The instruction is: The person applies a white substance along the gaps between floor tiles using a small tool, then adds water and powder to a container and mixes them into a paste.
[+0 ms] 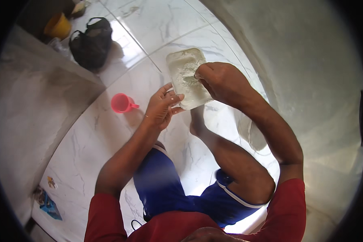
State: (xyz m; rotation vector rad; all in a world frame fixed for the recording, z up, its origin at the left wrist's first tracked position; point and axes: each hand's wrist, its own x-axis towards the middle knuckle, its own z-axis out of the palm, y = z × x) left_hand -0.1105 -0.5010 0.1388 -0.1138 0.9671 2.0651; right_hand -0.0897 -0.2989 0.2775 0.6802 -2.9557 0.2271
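Observation:
A shallow, pale rectangular container (172, 78) is held tilted above the tiled floor, with a whitish wet mix and lumps of powder (188, 68) inside. My left hand (163, 105) grips its near left corner, thumb over the rim and fingers beneath. Over the container's right side, my right hand (226, 82) is closed, its fingertips down at the mix. A small greyish edge shows by those fingertips, but what they pinch is mostly hidden by the hand.
A pink mug (122, 103) stands on the floor left of my left hand. Farther off are a black plastic bag (90, 46) and a yellow bucket (57, 26). Bare grey walls (310, 60) rise on both sides. A blue packet (50, 205) lies at the lower left.

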